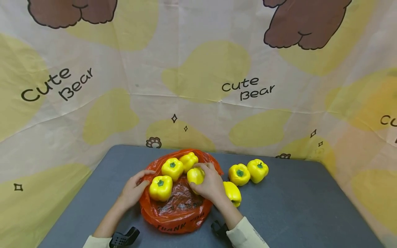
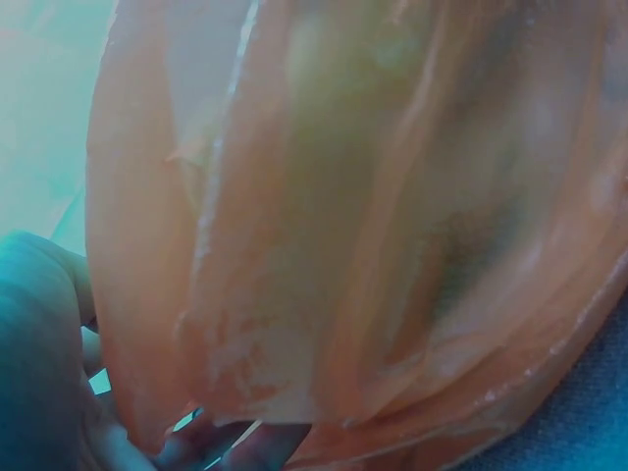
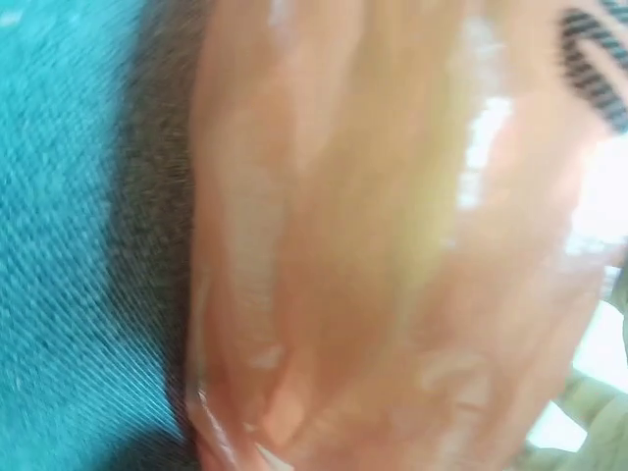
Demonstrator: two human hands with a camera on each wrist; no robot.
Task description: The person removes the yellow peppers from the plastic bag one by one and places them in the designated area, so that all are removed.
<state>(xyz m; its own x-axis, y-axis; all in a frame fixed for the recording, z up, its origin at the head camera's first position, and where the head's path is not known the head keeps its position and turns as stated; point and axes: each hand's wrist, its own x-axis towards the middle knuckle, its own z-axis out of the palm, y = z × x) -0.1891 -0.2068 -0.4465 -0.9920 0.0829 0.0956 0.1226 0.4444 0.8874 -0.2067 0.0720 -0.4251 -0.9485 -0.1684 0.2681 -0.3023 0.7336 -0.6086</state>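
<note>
A red plastic bag [image 1: 176, 225] lies open on the table, its rim spread wide. Inside it are several yellow peppers, among them one at the front left [image 1: 160, 188] and one behind it [image 1: 172, 169]. My left hand [image 1: 131, 191] pinches the bag's left rim between thumb and fingers; the left wrist view shows those fingers at the thin film [image 2: 245, 245]. My right hand [image 1: 211, 182] grips a yellow pepper [image 1: 195, 175] inside the bag's right side. In the right wrist view the bag's side [image 3: 373, 245] fills most of the picture.
Right of the bag, two yellow peppers [image 1: 239, 174] [image 1: 257, 170] stand side by side on the grey table [image 1: 294, 206]. Another pepper [image 1: 232, 194] lies nearer, partly behind my right hand. A printed cloth [image 1: 198, 69] hangs behind the table.
</note>
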